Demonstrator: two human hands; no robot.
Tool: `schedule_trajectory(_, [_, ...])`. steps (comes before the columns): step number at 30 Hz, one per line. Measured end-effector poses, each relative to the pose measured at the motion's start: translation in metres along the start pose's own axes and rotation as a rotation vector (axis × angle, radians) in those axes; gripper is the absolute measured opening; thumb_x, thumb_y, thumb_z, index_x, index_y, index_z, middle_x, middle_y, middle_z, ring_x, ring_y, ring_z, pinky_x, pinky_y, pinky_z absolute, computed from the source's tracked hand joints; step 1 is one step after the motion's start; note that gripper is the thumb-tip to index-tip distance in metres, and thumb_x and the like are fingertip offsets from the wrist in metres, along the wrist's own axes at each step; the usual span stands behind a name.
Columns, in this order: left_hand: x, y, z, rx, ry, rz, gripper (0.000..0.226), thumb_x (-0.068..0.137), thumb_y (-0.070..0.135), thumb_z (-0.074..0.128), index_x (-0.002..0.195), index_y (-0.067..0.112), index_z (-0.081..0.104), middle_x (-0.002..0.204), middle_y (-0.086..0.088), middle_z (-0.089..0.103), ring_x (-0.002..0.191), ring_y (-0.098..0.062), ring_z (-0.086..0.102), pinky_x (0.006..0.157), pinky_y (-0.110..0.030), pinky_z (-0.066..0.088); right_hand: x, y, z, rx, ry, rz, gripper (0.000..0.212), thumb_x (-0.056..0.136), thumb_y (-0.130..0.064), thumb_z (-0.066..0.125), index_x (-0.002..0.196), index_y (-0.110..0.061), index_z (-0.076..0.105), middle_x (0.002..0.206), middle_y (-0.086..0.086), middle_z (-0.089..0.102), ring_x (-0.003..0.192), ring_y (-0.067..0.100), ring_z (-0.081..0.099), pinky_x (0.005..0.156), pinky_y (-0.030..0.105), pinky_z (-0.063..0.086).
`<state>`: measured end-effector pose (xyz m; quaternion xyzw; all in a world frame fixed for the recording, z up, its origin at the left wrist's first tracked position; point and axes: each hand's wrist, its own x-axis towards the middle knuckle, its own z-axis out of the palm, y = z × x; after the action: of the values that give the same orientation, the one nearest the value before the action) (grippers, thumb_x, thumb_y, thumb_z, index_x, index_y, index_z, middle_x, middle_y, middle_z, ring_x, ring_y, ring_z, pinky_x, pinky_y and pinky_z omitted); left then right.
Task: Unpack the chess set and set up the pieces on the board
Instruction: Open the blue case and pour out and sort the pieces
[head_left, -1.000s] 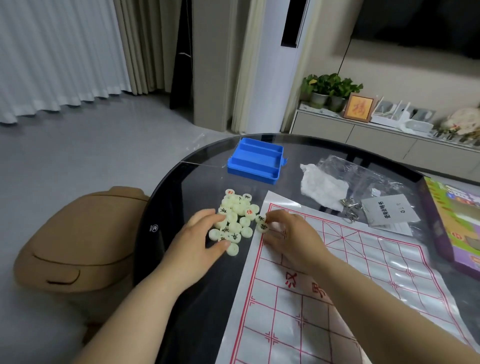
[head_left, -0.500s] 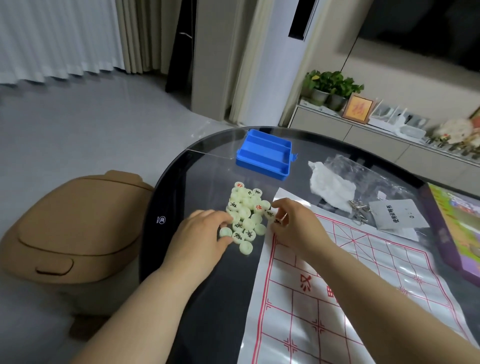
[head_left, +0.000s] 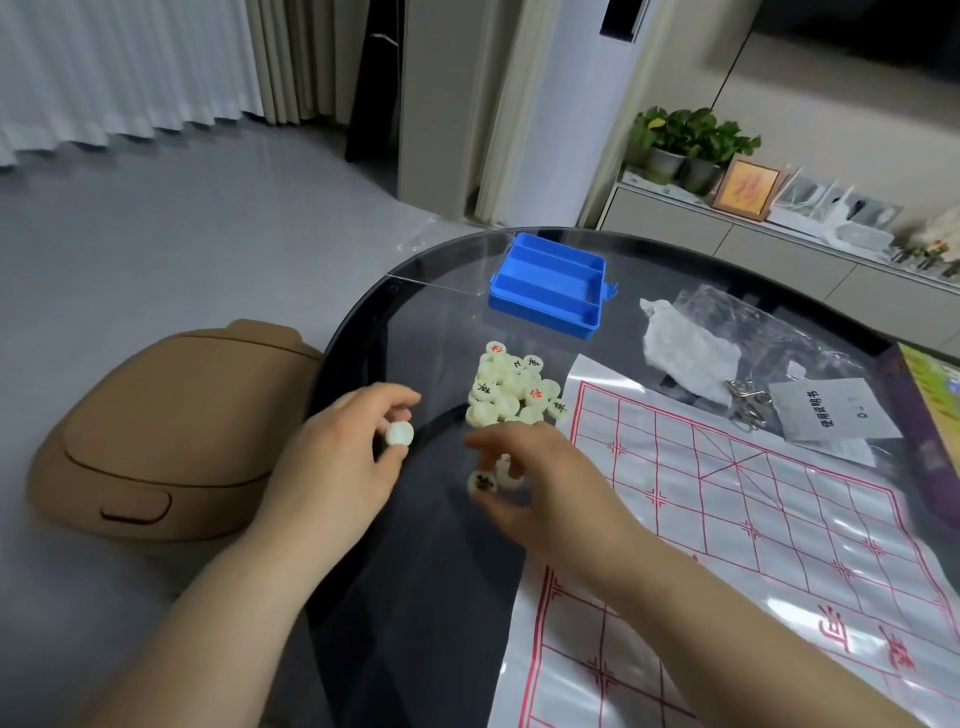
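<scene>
Head: blue tray (head_left: 545, 291) behind piece pile (head_left: 511, 387)

On my feed the xiangqi pieces (head_left: 511, 387) are pale cream discs with red or black characters, heaped in a loose pile just off the far left corner of the board sheet (head_left: 727, 519). One blank-side disc (head_left: 399, 433) is pinched in my left hand (head_left: 337, 462), well clear of the pile. A black-marked disc (head_left: 482, 482) is in my right hand (head_left: 545, 478) fingertips, with another disc tucked behind it (too blurry to read). The sheet is glossy white with a red grid and lies flat. The blue case (head_left: 548, 283) sits open beyond the pile, with its slots bare.
</scene>
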<state>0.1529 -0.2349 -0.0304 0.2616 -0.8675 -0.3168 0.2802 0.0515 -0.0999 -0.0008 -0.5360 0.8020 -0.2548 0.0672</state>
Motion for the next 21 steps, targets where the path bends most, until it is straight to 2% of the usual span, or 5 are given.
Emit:
schedule_trajectory(5, [0.001, -0.006, -0.003, 0.057, 0.013, -0.009, 0.037, 0.080, -0.004, 0.058, 0.112, 0.013, 0.062, 0.098, 0.003, 0.063, 0.084, -0.008, 0.049, 0.079, -0.020, 0.037, -0.001, -0.006, 0.009, -0.011, -0.027, -0.042, 0.035, 0.085, -0.020, 0.059, 0.120, -0.021, 0.055, 0.113, -0.004, 0.059, 0.104, 0.012, 0.045, 0.084, 0.020, 0.035])
schedule_trajectory(9, [-0.001, -0.002, -0.004, 0.068, -0.009, 0.016, 0.035, 0.079, -0.004, 0.060, 0.110, 0.011, 0.064, 0.087, 0.007, 0.057, 0.082, -0.010, 0.048, 0.077, -0.023, 0.039, 0.002, 0.002, 0.003, 0.007, 0.059, -0.002, 0.034, 0.081, -0.025, 0.065, 0.114, -0.019, 0.059, 0.109, -0.004, 0.058, 0.094, 0.004, 0.041, 0.075, 0.008, 0.030])
schedule_trajectory(13, [-0.004, 0.001, -0.004, 0.065, -0.014, 0.005, 0.033, 0.079, -0.002, 0.062, 0.110, 0.011, 0.065, 0.083, 0.007, 0.054, 0.083, -0.017, 0.055, 0.077, -0.026, 0.043, 0.007, 0.013, 0.000, -0.063, 0.061, 0.096, 0.025, 0.087, -0.022, 0.057, 0.112, -0.018, 0.063, 0.111, -0.001, 0.056, 0.097, 0.011, 0.045, 0.072, 0.013, 0.027])
schedule_trajectory(18, [-0.006, -0.002, -0.001, 0.017, -0.042, 0.034, 0.037, 0.078, -0.005, 0.060, 0.109, 0.015, 0.066, 0.089, 0.006, 0.062, 0.084, -0.007, 0.056, 0.077, -0.011, 0.037, 0.014, 0.015, 0.006, -0.134, 0.047, 0.096, 0.024, 0.088, -0.018, 0.054, 0.109, -0.013, 0.066, 0.110, 0.006, 0.057, 0.107, 0.021, 0.048, 0.081, 0.023, 0.035])
schedule_trajectory(21, [-0.009, -0.004, 0.000, 0.001, -0.076, 0.062, 0.039, 0.079, -0.004, 0.061, 0.111, 0.018, 0.065, 0.088, 0.012, 0.059, 0.080, 0.001, 0.055, 0.074, 0.002, 0.034, 0.016, 0.013, 0.006, -0.168, 0.030, 0.060, 0.024, 0.089, -0.019, 0.054, 0.109, -0.013, 0.066, 0.110, 0.005, 0.058, 0.106, 0.021, 0.048, 0.078, 0.021, 0.032])
